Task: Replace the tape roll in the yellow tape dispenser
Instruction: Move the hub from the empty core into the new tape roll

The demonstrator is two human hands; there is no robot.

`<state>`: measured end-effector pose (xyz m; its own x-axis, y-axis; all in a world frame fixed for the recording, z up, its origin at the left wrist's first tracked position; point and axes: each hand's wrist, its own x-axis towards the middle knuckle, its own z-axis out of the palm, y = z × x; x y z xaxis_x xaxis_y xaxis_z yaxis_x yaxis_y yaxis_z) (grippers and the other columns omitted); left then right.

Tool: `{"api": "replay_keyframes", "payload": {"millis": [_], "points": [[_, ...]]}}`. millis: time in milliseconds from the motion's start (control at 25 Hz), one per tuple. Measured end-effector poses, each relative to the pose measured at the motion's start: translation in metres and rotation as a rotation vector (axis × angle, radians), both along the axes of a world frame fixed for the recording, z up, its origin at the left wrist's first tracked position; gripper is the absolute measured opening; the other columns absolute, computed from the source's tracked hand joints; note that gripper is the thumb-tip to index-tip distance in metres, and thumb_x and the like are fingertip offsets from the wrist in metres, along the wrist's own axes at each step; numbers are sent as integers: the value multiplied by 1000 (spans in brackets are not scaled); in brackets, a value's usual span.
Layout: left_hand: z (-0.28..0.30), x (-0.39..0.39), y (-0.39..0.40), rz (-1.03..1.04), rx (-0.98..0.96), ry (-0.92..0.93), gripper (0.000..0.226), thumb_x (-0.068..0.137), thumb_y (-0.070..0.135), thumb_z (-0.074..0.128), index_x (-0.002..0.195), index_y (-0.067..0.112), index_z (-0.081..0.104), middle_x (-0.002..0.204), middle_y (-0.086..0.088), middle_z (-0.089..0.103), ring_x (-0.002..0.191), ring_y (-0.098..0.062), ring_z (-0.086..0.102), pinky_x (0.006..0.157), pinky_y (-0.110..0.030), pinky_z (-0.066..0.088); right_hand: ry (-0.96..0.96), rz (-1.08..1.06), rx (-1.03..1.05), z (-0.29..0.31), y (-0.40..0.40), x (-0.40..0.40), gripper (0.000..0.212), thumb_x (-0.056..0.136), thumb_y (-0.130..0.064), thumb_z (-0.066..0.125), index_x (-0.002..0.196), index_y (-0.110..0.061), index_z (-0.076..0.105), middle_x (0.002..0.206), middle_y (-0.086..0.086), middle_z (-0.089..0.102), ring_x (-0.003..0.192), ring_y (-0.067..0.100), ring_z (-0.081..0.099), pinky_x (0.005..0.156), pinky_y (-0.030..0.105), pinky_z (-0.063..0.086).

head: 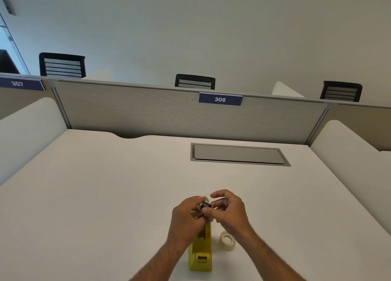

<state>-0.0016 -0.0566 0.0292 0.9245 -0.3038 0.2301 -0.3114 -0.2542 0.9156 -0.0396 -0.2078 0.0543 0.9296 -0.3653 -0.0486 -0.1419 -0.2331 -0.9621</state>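
The yellow tape dispenser (pixel 201 253) stands on the white desk (pixel 105 196) near its front edge, partly hidden by my left hand. Above it my left hand (pixel 186 219) and my right hand (pixel 228 211) meet around a small black spool core (pixel 205 205). Both hands pinch it with their fingertips; something pale, perhaps an old roll, shows behind the left fingers, too hidden to tell. A clear tape roll (pixel 227 240) lies flat on the desk just right of the dispenser, below my right wrist, untouched.
A grey cable hatch (pixel 239 154) is set into the desk at the back right. A grey partition (pixel 169 111) labelled 306 closes the far edge, with white side dividers (pixel 25 132) left and right. Black chairs stand beyond it.
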Motion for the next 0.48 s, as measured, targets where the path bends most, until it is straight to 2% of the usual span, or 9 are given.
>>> {"api": "replay_keyframes", "payload": {"millis": [120, 240, 320, 400, 480], "points": [[-1, 1, 2, 1, 7, -22, 38, 75, 10, 82, 109, 25, 74, 108, 8, 74, 98, -10, 70, 83, -29, 63, 19, 16, -37, 3, 0, -1, 45, 62, -22, 95, 97, -28, 68, 75, 1, 79, 67, 15, 73, 57, 22, 57], [0, 2, 3, -20, 16, -27, 34, 76, 11, 81, 106, 26, 76, 104, 10, 75, 96, -9, 70, 81, -32, 63, 26, 26, -59, 5, -1, -3, 44, 62, -35, 93, 98, -30, 68, 76, 1, 78, 68, 17, 73, 57, 24, 58], [1, 1, 4, -28, -13, -4, 37, 72, 14, 86, 105, 27, 76, 103, 12, 75, 92, -8, 71, 80, -29, 63, 6, -54, -31, 5, -2, -3, 29, 73, -40, 87, 94, -29, 71, 79, 3, 76, 65, 18, 71, 53, 31, 61], [2, 0, 3, -29, -52, 15, 42, 69, 16, 90, 107, 27, 76, 103, 13, 76, 91, -7, 72, 79, -28, 63, 47, -145, 93, 7, -7, 0, 10, 87, -30, 77, 92, -23, 74, 85, 7, 75, 64, 17, 70, 55, 37, 63], [5, -3, 3, -47, -77, 8, 43, 68, 18, 90, 105, 35, 76, 101, 17, 76, 92, -7, 72, 78, -23, 62, 144, -91, 264, 9, -11, 1, 10, 89, -14, 74, 99, -16, 75, 92, 11, 77, 71, 20, 74, 59, 33, 61]]}}
